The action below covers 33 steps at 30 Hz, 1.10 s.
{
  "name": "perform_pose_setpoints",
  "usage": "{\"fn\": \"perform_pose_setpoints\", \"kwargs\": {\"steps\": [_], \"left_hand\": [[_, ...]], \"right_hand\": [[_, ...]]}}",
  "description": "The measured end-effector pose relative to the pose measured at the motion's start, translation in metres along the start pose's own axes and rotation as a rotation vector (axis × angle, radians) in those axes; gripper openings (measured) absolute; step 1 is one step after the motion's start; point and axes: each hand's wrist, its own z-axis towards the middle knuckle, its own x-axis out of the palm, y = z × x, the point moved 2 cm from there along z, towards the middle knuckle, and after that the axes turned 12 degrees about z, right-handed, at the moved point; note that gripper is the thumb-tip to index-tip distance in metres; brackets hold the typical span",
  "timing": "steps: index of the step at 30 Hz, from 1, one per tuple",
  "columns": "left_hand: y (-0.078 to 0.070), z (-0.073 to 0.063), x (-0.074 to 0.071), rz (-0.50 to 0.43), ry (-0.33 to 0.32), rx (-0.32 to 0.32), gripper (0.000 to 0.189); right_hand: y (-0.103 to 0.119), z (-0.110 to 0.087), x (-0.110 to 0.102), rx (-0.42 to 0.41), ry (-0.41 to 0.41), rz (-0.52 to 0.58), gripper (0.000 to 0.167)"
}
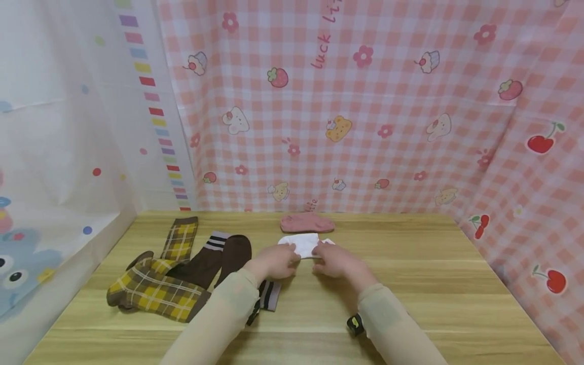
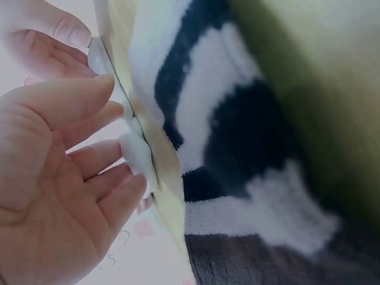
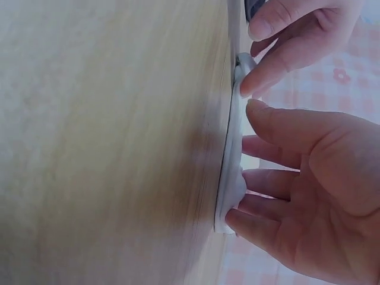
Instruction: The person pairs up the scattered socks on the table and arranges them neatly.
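A white sock [image 1: 304, 244] lies flat on the wooden table, its right part partly covered by fingers. My left hand [image 1: 277, 261] touches its left side, with fingers slightly bent and palm turned inward. On the other side, my right hand [image 1: 337, 259] rests its fingertips along the sock's right part. In the right wrist view, the fingers of the right hand [image 3: 320, 172] lie against the edge of the white sock [image 3: 230, 178], with the thumb apart from the other fingers. Just behind it is a folded pink sock [image 1: 306, 223].
Yellow-and-brown plaid socks [image 1: 157, 290] lie at the left of the table [image 1: 438, 304]. Dark brown socks [image 1: 201, 266] with striped cuffs lie between them and my left arm, partly under it. A pink checked cloth [image 1: 292, 101] hangs behind the table.
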Motion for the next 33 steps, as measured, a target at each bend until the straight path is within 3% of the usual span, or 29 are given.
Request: {"fn": "perform_pose_setpoints", "kwargs": {"steps": [5, 9, 17, 33], "left_hand": [[0.001, -0.003, 0.0, -0.038, -0.045, 0.028, 0.03], [0.004, -0.004, 0.0, -0.07, -0.135, 0.06, 0.026], [0.011, -0.012, -0.008, -0.098, -0.304, 0.056, 0.027], [0.004, -0.03, -0.027, 0.052, -0.533, -0.097, 0.03]], "right_hand": [[0.0, -0.003, -0.001, -0.025, -0.044, 0.016, 0.027], [-0.001, -0.005, -0.004, -0.018, -0.095, -0.005, 0.028], [0.002, -0.007, -0.011, -0.006, -0.205, -0.038, 0.027], [0.013, -0.016, -0.019, -0.142, -0.402, 0.022, 0.034]]}}
